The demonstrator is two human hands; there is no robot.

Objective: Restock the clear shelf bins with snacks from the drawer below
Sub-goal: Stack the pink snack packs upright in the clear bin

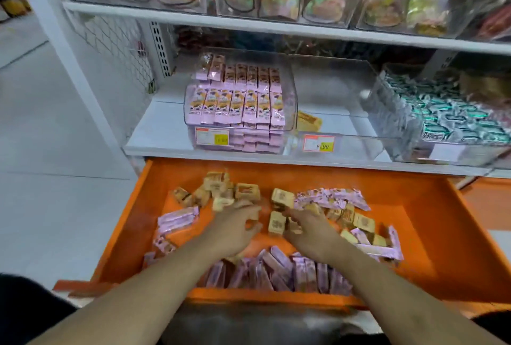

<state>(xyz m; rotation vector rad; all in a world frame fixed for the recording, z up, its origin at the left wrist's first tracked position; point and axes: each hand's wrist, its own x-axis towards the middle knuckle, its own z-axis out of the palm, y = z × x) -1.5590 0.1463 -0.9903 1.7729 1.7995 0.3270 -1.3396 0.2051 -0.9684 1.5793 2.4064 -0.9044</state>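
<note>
A: The fingers?
B: Left fingers (253,216) curl down onto tan packs (246,192) in the orange drawer (414,220). Blur hides whether they grip any. The right hand (307,227) curls round a tan pack (277,224), thumb against it.
A: And the left hand (235,230)?
B: Palm down, just beside the right, mid-drawer.
A: Around them?
B: Pink packs (276,272) line the drawer's near edge; more lie loose at both sides.
A: The bins?
B: On the shelf (154,134) above, the left bin (240,101) is full of pink packs. The middle bin (331,112) holds one tan pack at its left front. The right bin (442,118) has green packs.
</note>
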